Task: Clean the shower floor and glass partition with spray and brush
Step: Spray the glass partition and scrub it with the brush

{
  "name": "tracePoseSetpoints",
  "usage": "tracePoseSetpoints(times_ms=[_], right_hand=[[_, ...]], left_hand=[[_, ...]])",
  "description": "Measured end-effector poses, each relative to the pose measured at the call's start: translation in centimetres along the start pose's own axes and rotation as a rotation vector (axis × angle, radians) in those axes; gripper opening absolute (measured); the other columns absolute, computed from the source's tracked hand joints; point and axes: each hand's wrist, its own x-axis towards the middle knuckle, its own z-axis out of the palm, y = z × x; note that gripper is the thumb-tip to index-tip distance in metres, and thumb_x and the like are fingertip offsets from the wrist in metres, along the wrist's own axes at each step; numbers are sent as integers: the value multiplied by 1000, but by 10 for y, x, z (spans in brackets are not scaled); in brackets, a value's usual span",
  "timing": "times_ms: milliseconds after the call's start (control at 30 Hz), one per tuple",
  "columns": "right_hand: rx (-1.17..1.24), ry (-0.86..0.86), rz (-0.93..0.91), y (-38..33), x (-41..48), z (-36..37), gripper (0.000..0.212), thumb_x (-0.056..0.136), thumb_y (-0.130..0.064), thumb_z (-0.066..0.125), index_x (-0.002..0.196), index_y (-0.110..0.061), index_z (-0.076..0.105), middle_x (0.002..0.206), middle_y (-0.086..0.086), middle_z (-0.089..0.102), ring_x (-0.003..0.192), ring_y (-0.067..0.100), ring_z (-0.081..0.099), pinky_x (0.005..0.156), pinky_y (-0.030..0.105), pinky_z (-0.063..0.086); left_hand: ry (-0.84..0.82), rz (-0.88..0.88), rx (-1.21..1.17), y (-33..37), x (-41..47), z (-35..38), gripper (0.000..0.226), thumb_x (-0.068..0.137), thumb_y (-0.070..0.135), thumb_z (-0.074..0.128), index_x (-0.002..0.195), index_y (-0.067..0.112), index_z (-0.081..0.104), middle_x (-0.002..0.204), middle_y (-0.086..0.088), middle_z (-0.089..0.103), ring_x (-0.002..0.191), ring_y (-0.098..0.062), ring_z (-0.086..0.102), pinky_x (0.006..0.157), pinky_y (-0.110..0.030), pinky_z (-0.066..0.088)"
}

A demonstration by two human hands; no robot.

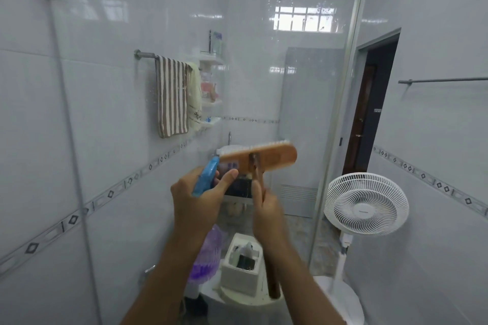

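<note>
My left grip [195, 200] is clenched around the neck of the spray bottle [204, 179]. The thumb lies across the front, the blue trigger head sticks out toward 11 o'clock, and the purple body hangs below my wrist toward 6 o'clock. My right grip [266, 211], just beside it at 3 o'clock, is wrapped around the wooden handle of the brush [260, 155]. The handle runs from 6 o'clock, down by my forearm, up through the fist to 12 o'clock. There the long wooden brush head lies crosswise, its left end just over the bottle's trigger head. The white bristles point away from me, at the glass partition [303, 87]. I cannot tell whether they touch it.

The glass stands right in front of me, its metal edge running up at 1 o'clock from the brush. Through it, a striped towel [171, 97] hangs on a rail at 10 o'clock. A corner shelf [211, 87] of small bottles is just beside the towel at 3 o'clock. A white open-topped tank [243, 264] sits between my forearms at 6 o'clock. A white fan [365, 208] stands at 4 o'clock, beyond the glass edge, with a dark doorway [369, 103] above it.
</note>
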Motion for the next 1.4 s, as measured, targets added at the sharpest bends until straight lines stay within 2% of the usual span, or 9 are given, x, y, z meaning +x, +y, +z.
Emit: tracePoseSetpoints(times_ms=[133, 200, 500, 633, 800, 1000, 1133, 1267, 1400], right_hand=[[71, -20, 164, 48, -55, 26, 47, 96, -55, 37, 82, -18, 62, 53, -11, 55, 48, -3, 52, 48, 12, 39], [92, -15, 146, 44, -47, 26, 45, 99, -52, 38, 84, -17, 62, 53, -12, 57, 48, -3, 54, 47, 12, 39], [65, 120, -120, -65, 60, -23, 46, 101, -58, 34, 80, -22, 53, 60, -3, 47, 52, 12, 46, 49, 29, 42], [66, 107, -51, 0, 3, -11, 43, 102, -52, 36, 88, -20, 61, 59, -9, 51, 49, -1, 49, 48, 14, 40], [-6, 35, 94, 69, -48, -2, 57, 89, -66, 33, 84, -20, 64, 58, -5, 55, 54, 3, 52, 52, 22, 42], [31, 73, -99, -26, 30, -46, 37, 103, -50, 36, 82, -27, 56, 60, -10, 54, 54, -2, 51, 50, 13, 40], [5, 117, -183, -69, 64, -65, 40, 103, -50, 34, 76, -26, 50, 62, -6, 49, 55, 8, 48, 52, 20, 40], [17, 111, -122, -5, 18, -51, 35, 103, -50, 35, 81, -31, 54, 59, -12, 53, 53, -4, 50, 51, 11, 38], [7, 121, 42, 88, -43, -39, 57, 93, -68, 33, 86, -20, 63, 59, -1, 51, 53, 6, 51, 51, 23, 42]], left_hand=[[-17, -44, -6, -8, -9, -6, 29, 81, 38, 79, 77, 12, 65, 62, 4, 64, 55, -15, 66, 50, -21, 55], [-16, -28, 15, -10, -11, -9, 31, 81, 41, 76, 78, 12, 66, 62, 8, 62, 56, -12, 65, 51, -16, 53], [10, -20, -1, -6, -3, -6, 29, 82, 38, 75, 82, 10, 68, 61, 1, 59, 59, -18, 62, 51, -16, 52], [-12, -33, -5, -5, -10, 0, 30, 82, 40, 73, 78, 11, 66, 58, 7, 56, 54, -12, 60, 48, -11, 46], [-40, -47, -20, -6, -16, 12, 31, 82, 40, 72, 83, 9, 68, 63, 12, 61, 59, -5, 65, 52, -8, 48], [-77, -54, -38, -4, -15, 28, 29, 83, 43, 72, 83, 15, 66, 61, 10, 58, 53, -14, 60, 50, -14, 48], [-69, -71, -13, -6, -21, 37, 39, 80, 51, 69, 87, 13, 68, 64, 7, 61, 55, -14, 61, 52, -14, 49], [-99, -80, -28, -3, -30, 43, 31, 83, 44, 72, 87, 13, 69, 65, 8, 62, 59, -12, 64, 51, -12, 48], [-129, -114, -42, -2, -36, 43, 26, 84, 35, 72, 87, 10, 69, 65, 15, 60, 59, 0, 63, 49, -6, 44]])
